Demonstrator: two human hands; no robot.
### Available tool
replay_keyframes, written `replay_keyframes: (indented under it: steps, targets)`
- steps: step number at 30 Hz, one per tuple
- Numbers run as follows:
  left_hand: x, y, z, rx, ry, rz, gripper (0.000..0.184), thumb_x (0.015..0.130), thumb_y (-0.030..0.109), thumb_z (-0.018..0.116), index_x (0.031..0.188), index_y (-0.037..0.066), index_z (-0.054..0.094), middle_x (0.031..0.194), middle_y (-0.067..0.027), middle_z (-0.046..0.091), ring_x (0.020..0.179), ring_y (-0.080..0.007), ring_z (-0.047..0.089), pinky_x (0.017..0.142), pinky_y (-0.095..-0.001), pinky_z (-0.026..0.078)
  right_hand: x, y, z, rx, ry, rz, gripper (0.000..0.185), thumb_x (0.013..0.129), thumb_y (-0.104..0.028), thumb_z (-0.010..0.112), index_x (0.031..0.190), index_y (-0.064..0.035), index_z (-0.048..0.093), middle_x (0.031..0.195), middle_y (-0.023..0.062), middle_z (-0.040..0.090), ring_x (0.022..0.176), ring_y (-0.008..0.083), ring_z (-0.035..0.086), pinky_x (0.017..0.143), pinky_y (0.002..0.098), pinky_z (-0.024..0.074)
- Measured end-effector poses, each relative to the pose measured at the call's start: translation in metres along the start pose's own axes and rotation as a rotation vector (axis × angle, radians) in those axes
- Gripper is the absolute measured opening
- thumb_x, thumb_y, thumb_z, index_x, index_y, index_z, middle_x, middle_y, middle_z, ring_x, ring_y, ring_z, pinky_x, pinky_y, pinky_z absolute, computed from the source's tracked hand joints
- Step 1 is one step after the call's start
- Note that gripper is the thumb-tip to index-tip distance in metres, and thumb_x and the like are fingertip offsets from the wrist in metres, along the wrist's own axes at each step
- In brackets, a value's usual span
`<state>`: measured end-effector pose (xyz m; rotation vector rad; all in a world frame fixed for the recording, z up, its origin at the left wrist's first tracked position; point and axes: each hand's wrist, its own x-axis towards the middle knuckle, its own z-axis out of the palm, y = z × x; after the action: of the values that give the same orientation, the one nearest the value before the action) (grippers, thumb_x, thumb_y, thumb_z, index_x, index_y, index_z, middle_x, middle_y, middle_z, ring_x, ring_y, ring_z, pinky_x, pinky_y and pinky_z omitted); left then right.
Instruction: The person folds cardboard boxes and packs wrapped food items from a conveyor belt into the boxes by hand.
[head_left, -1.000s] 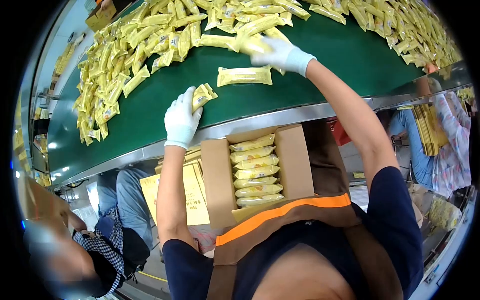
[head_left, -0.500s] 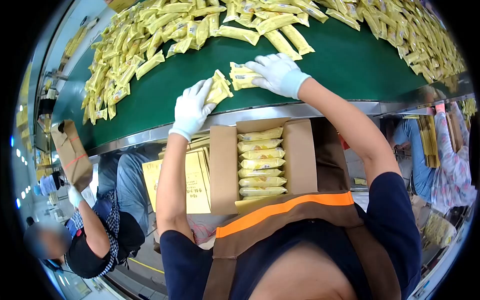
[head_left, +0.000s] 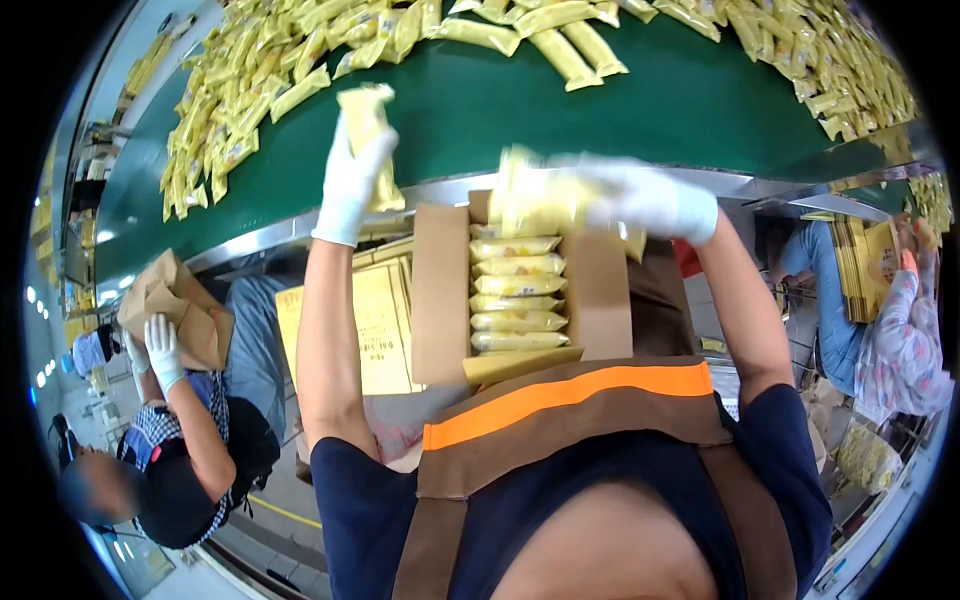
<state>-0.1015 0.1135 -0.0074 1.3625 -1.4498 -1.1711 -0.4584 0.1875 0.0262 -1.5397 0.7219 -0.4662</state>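
Note:
In a white glove, my left hand [head_left: 350, 190] grips yellow wrapped snack packets [head_left: 368, 112] over the near edge of the green conveyor belt [head_left: 470, 120]. How many it holds I cannot tell. My right hand [head_left: 660, 200], gloved too and smeared by motion, has its fingers round a bunch of yellow snack packets [head_left: 525, 200] above the far end of an open cardboard box [head_left: 440, 300]. Inside that box lies a row of yellow snack packets [head_left: 518, 285], stacked flat side by side. The held bunch hides the row's far end.
Heaps of yellow packets [head_left: 240, 90] cover the belt's far side and both ends. Flattened yellow cartons [head_left: 350, 320] lie left of the box. At left, a co-worker's gloved hands [head_left: 163, 345] hold a brown carton [head_left: 180, 300]. Another person's sleeve [head_left: 905, 345] shows at right.
My right hand has brought its packets from the belt toward me, over the box. My left hand has moved left, raising its packets upright. The left co-worker's carton has shifted, with both hands on it.

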Motion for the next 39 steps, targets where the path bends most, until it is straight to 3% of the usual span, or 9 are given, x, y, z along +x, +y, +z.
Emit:
replay_keyframes:
  steps: [4,8,14,18,23,26,31,34,39]
  targets:
    - [-0.03,0.05,0.023,-0.808,-0.219,-0.075,0.071,0.096,0.054,0.054,0.139,0.0,0.041,0.12,-0.0151,0.059,0.108,-0.0309,0.062,0.095,-0.0439,0.054,0.014,-0.011,0.107,-0.893,-0.436,0.191,0.063,0.087,-0.039,0.066,0.144,-0.0213,0.047,0.123,0.0135,0.06,0.112,0.0289,0.059,0.095,0.0396,0.0459]
    - [-0.053,0.068,0.052,-0.908,-0.446,-0.13,0.075,0.097,0.059,0.048,0.142,-0.001,0.039,0.12,-0.015,0.059,0.109,-0.0308,0.061,0.097,-0.0429,0.052,0.001,0.05,0.158,-1.149,0.119,-0.251,0.063,0.081,-0.044,0.068,0.137,-0.0201,0.051,0.134,0.0112,0.053,0.126,0.0302,0.05,0.104,0.0483,0.0379]
    - [-0.094,0.048,0.107,1.055,-0.678,0.488,0.055,0.087,0.042,0.064,0.137,0.021,0.055,0.12,-0.0146,0.059,0.108,-0.0319,0.058,0.093,-0.0437,0.047,-0.027,0.059,0.166,-1.068,0.148,-0.394,0.046,0.082,-0.027,0.066,0.123,-0.0091,0.059,0.138,0.0124,0.053,0.128,0.0299,0.049,0.107,0.0458,0.0377]
    - [-0.103,0.005,0.12,1.243,-0.659,0.575,0.044,0.091,0.044,0.054,0.131,0.025,0.06,0.137,-0.0157,0.053,0.118,-0.0363,0.053,0.096,-0.0494,0.043,-0.012,0.063,0.163,-1.103,0.02,-0.297,0.021,0.079,-0.017,0.06,0.098,-0.0077,0.061,0.104,0.0135,0.062,0.107,0.0297,0.06,0.101,0.0453,0.0433]
    - [-0.105,-0.025,0.135,1.149,-0.804,0.349,0.071,0.095,0.059,0.045,0.155,0.025,0.027,0.155,-0.0202,0.032,0.135,-0.0422,0.041,0.111,-0.0528,0.033,-0.038,0.034,0.093,-0.977,-0.084,-0.418,0.038,0.087,-0.013,0.056,0.125,-0.0161,0.059,0.12,0.0088,0.061,0.115,0.0305,0.058,0.095,0.0415,0.0481]
    - [-0.113,-0.035,0.129,1.14,-0.612,0.566,0.067,0.096,0.056,0.047,0.149,0.018,0.037,0.146,-0.0165,0.045,0.13,-0.0365,0.046,0.108,-0.0496,0.036,-0.034,0.004,0.06,-1.558,-0.46,-0.153,0.045,0.087,-0.014,0.058,0.131,-0.0174,0.054,0.13,0.005,0.056,0.12,0.0275,0.056,0.093,0.0401,0.0471]
    - [-0.126,-0.043,0.105,1.041,-0.283,0.719,0.055,0.089,0.042,0.059,0.135,0.014,0.052,0.133,-0.0121,0.053,0.121,-0.0335,0.051,0.103,-0.0459,0.039,0.003,0.02,0.067,-1.415,-0.421,-0.533,0.063,0.068,-0.028,0.08,0.125,-0.0168,0.055,0.12,0.0035,0.056,0.112,0.0251,0.054,0.087,0.0401,0.0483]
    - [-0.132,-0.026,0.105,1.101,-0.161,0.945,0.052,0.082,0.038,0.068,0.127,0.014,0.056,0.127,-0.011,0.054,0.122,-0.0321,0.05,0.103,-0.0511,0.037,0.021,0.026,0.092,-1.566,-0.59,-0.295,0.033,0.074,-0.03,0.076,0.101,-0.0142,0.065,0.101,0.0064,0.063,0.104,0.0282,0.057,0.082,0.0415,0.0482]
    - [-0.134,-0.005,0.028,0.954,0.48,0.697,0.04,0.078,0.026,0.071,0.113,0.009,0.066,0.122,-0.0139,0.061,0.117,-0.032,0.054,0.103,-0.0459,0.04,-0.02,0.021,0.098,-1.147,-0.237,-0.352,0.024,0.079,-0.027,0.074,0.097,-0.0143,0.066,0.095,0.0068,0.062,0.101,0.0283,0.059,0.08,0.042,0.0507]
